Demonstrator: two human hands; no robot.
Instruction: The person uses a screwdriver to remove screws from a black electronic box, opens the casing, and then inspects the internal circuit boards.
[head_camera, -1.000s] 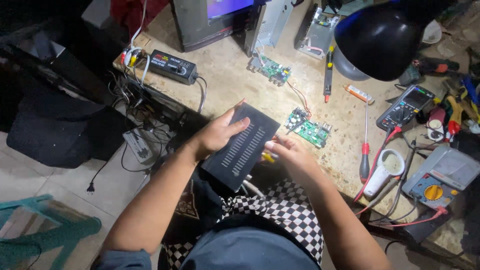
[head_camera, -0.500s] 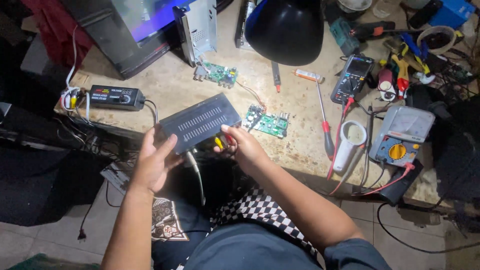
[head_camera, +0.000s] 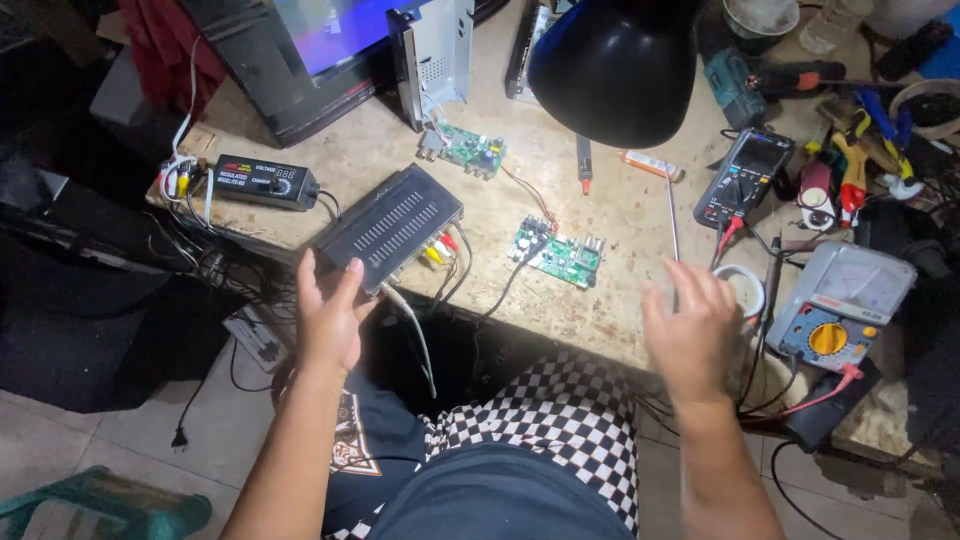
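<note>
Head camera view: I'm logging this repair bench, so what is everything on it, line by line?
set-top box: 1, black, bench front left
circuit boards: 2, green, bench centre
power supply: 1, black, left edge
desk lamp: 1, black, top centre
digital multimeter: 1, black, right
analog multimeter: 1, grey, yellow dial, far right
monitor: 1, black, top left
left hand: touching set-top box
right hand: open, blurred, holding nothing
</note>
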